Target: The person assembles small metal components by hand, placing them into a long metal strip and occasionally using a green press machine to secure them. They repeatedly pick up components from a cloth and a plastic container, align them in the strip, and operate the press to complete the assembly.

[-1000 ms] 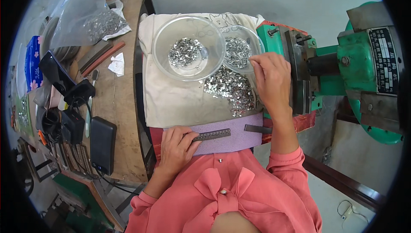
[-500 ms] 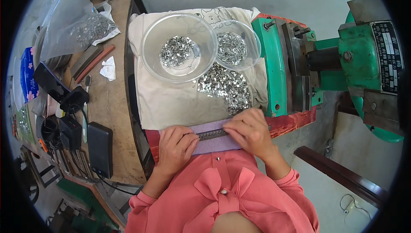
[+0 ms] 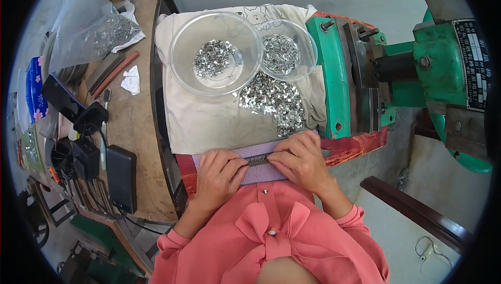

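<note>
A narrow dark metal strip (image 3: 257,160) with a row of small pieces along it lies crosswise between my hands, just above a purple checked cloth (image 3: 255,176). My left hand (image 3: 217,172) pinches its left end and my right hand (image 3: 302,162) its right end, the fingertips of both closed. Beyond my hands, a loose heap of small shiny metal pieces (image 3: 275,104) lies on a pale cloth (image 3: 209,130). Behind the heap stand a large clear plastic tub (image 3: 175,67) and a smaller clear tub (image 3: 311,67), both holding small metal pieces.
Close on the right is a green machine (image 3: 336,93) with steel jaws and a cylindrical head. The wooden table (image 3: 141,153) at left carries a black power bank (image 3: 122,179), a phone on a stand (image 3: 62,96), reddish bars (image 3: 117,74) and a plastic bag of metal bits (image 3: 112,33).
My hands have drawn slightly closer together on the strip, so less of it shows between my fingertips. The whole view has shifted a little.
</note>
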Demonstrator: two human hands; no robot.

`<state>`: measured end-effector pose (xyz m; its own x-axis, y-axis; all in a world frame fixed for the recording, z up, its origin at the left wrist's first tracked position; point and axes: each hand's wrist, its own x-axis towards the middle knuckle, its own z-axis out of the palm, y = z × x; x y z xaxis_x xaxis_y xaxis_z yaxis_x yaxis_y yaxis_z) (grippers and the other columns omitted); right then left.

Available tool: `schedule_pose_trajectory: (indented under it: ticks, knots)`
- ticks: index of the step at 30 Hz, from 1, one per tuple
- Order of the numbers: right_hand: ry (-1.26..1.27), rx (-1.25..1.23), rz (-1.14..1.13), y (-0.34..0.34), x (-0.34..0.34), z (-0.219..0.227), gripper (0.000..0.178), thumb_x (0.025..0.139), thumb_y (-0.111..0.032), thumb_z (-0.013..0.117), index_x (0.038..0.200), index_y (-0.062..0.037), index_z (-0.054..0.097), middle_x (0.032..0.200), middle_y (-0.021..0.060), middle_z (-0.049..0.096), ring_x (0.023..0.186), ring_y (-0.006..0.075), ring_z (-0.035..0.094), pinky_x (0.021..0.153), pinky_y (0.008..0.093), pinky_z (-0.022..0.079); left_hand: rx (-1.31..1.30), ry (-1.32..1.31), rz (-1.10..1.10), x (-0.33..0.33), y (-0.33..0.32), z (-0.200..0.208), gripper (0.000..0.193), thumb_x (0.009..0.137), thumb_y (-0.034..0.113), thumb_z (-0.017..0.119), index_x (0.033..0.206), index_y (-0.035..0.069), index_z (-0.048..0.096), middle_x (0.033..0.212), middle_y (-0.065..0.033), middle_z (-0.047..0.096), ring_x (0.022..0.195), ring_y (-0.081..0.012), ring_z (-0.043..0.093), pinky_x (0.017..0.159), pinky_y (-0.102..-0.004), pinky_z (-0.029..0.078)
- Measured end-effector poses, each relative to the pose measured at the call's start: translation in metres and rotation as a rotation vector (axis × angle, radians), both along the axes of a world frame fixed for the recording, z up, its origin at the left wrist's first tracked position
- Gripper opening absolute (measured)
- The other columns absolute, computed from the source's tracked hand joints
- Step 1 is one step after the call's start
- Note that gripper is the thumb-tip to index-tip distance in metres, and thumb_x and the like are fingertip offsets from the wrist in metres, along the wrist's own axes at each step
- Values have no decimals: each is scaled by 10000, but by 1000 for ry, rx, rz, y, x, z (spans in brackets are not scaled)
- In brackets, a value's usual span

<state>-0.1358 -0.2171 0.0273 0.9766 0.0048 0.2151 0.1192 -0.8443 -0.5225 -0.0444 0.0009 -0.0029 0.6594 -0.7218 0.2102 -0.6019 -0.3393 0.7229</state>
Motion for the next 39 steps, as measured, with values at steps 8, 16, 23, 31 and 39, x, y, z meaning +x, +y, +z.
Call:
schedule_pose_trajectory:
  ticks: [8,16,23,31,39]
  knots:
    - [-6,1,-67,-9,-11,0,172,705,-147,840,845,-156,742,896,-34,641,889,201,586,876,390,385,4,-159,-104,3,-13,2,196,771,97,766,956,93,699,982,-11,634,928,-208,609,834,-385,436]
    - [20,36,-23,-1,-10,-10,150,747,-122,804,863,-123,709,956,-9,635,954,223,587,903,396,401,-2,-107,-90,1,-19,0,182,728,64,776,880,99,683,922,-16,643,899,-234,620,814,-389,430]
    - [-6,62,-16,-2,-10,-16,163,751,-113,800,888,-123,713,959,-3,640,958,226,588,905,404,407,-35,-72,-76,0,-20,-4,214,718,49,779,883,91,649,918,-35,640,888,-248,620,805,-390,428]
    - [-60,23,-2,5,-7,-7,176,747,-157,807,901,-143,722,957,-10,632,961,224,579,908,410,408,3,35,-8,1,-9,3,316,730,109,812,971,74,612,999,-73,634,935,-286,603,838,-403,431]
    - [-2,-32,85,19,7,-11,150,779,-142,747,891,-106,653,961,10,614,966,223,577,914,407,416,7,14,64,0,13,-3,381,666,89,859,962,83,619,993,-75,639,928,-289,601,804,-403,424]
